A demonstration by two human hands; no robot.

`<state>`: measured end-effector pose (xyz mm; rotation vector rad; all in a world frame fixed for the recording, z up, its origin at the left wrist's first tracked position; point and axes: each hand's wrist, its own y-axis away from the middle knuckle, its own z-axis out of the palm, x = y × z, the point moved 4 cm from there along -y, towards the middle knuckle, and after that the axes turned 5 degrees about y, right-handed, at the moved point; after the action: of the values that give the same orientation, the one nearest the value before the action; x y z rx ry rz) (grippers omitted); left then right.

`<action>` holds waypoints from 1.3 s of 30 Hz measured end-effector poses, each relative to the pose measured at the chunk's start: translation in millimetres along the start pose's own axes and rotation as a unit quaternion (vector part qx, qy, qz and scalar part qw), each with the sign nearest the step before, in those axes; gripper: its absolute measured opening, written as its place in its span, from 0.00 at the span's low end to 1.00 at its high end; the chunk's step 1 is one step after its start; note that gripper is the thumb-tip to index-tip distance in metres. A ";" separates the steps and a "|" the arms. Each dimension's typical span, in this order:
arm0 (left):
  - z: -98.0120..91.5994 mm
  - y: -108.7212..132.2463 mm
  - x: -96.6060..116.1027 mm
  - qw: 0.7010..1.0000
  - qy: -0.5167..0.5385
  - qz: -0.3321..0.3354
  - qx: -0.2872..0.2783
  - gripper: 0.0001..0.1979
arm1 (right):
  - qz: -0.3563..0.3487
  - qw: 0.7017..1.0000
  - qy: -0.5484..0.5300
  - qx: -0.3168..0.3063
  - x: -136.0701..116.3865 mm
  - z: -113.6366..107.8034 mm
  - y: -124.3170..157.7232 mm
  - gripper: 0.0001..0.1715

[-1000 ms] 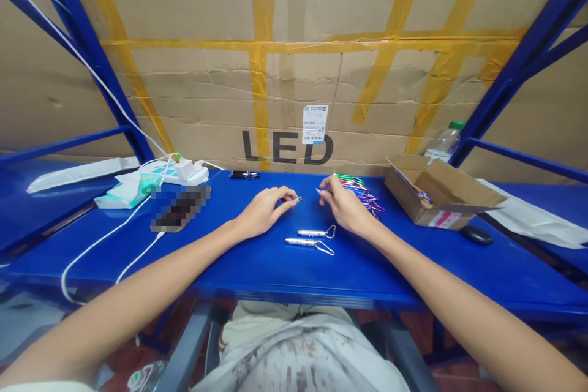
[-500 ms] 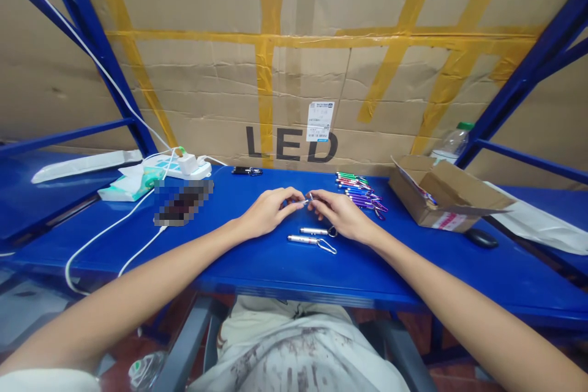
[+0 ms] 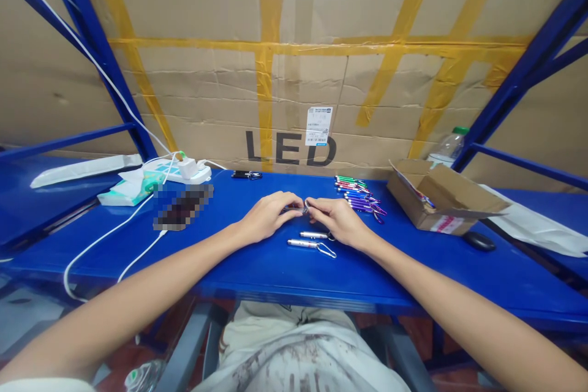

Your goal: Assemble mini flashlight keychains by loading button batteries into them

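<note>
My left hand (image 3: pixel 271 215) is closed, its fingertips round a slim silver keychain flashlight (image 3: pixel 296 209), most of which they hide. At its end, my right hand (image 3: pixel 342 219) pinches a small metal carabiner clip (image 3: pixel 307 203); whether the two parts are joined cannot be made out. Just below my hands, two more silver keychain flashlights (image 3: pixel 302 244) lie on the blue table (image 3: pixel 257 272), side by side with their clips to the right. Beyond my right hand is a row of several green, red, blue and purple keychain flashlights (image 3: pixel 361 199).
Black keychain flashlights (image 3: pixel 247 175) lie at the back. An open cardboard box (image 3: pixel 425 217) stands right, beside a black mouse (image 3: pixel 479 241). To the left are a blurred phone (image 3: pixel 184 208), a tissue pack (image 3: pixel 131 190), a power strip (image 3: pixel 169 168) and white cables. A large carton (image 3: pixel 211 86) walls the back.
My hands have drawn slightly closer together, and the clip at my right fingertips has turned. The view has tilted up a little. The things on the table stay put.
</note>
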<state>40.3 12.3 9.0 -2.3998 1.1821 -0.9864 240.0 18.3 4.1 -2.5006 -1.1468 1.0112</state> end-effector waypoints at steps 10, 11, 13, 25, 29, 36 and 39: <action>0.1 0.9 -0.8 1.000 0.018 0.009 0.012 0.09 | -0.088 0.983 0.149 0.061 -8.8 2.8 0.9 0.19; 0.2 0.5 -1.4 0.999 0.030 0.003 0.009 0.09 | -0.102 0.978 0.167 0.072 -9.0 2.4 1.9 0.18; 0.2 -0.2 -2.4 0.999 0.052 -0.005 0.002 0.09 | -0.128 0.965 0.213 0.084 -10.0 2.3 3.5 0.17; -4.0 -0.9 -7.6 0.999 0.028 -0.021 0.017 0.09 | -0.013 1.000 0.009 0.008 0.7 3.6 0.1 0.18; -5.8 -3.0 -10.6 0.999 0.028 -0.025 0.039 0.09 | 0.007 1.000 -0.004 0.023 -1.1 -0.1 -1.1 0.18; -5.9 -3.5 -12.2 0.999 -0.015 -0.034 -0.025 0.10 | 0.011 0.990 0.046 0.134 -0.1 -13.0 0.9 0.15; -4.0 -2.6 -10.7 0.997 -0.002 -0.034 -0.070 0.10 | 0.018 0.987 0.043 0.154 2.6 -15.2 2.1 0.15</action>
<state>34.5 22.4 8.4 -2.5642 1.2125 -0.9462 252.6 20.1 13.2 -2.3003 -0.8500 0.9926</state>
